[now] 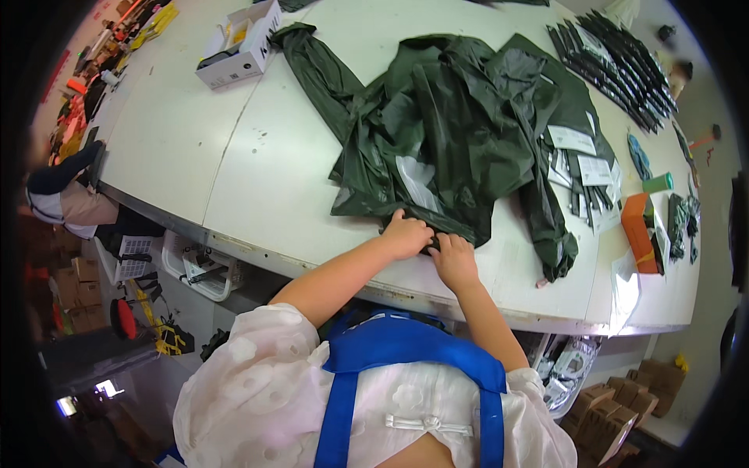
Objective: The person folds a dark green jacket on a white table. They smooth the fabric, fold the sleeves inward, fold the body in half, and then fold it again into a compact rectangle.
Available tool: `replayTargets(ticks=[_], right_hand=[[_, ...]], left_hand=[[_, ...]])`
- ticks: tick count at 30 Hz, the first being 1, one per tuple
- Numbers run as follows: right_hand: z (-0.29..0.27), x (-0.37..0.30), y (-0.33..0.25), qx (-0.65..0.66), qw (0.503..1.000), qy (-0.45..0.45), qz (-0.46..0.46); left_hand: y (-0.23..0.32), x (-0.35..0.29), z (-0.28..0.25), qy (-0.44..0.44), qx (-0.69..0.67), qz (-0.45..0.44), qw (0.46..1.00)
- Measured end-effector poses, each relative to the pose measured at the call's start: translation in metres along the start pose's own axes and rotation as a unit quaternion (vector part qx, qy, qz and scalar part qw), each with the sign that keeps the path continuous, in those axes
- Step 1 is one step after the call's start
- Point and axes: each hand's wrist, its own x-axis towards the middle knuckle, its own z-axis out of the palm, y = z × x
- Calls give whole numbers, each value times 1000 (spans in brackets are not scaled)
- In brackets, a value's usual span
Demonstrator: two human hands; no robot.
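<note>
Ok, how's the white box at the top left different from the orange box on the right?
The white box is open, with small items showing inside, while the orange box looks closed. The white box lies far from the hands, beyond the dark green garment; the orange box lies near the table's right edge among small dark items. The white box looks larger. Both rest on the white table, untouched by either hand.

White open carton [240,47] at table's far left; white paper labels [572,139] and orange box [640,222] at right.
</note>
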Motion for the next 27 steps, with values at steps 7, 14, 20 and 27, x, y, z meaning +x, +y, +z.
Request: replayTargets(ticks=[7,14,20,27], right_hand=[[5,5,37,-9,998,-49,43],[-13,13,21,-2,992,-77,98],[-42,-9,16,-74,993,-89,-3],[-52,-10,25,-9,995,-6,-96]], left_hand=[[-12,-8,1,93,-72,-13,993],[-3,-37,-6,140,140,15,980],[-10,-29,-28,113,180,54,976],[-26,-46,-26,92,127,55,986]])
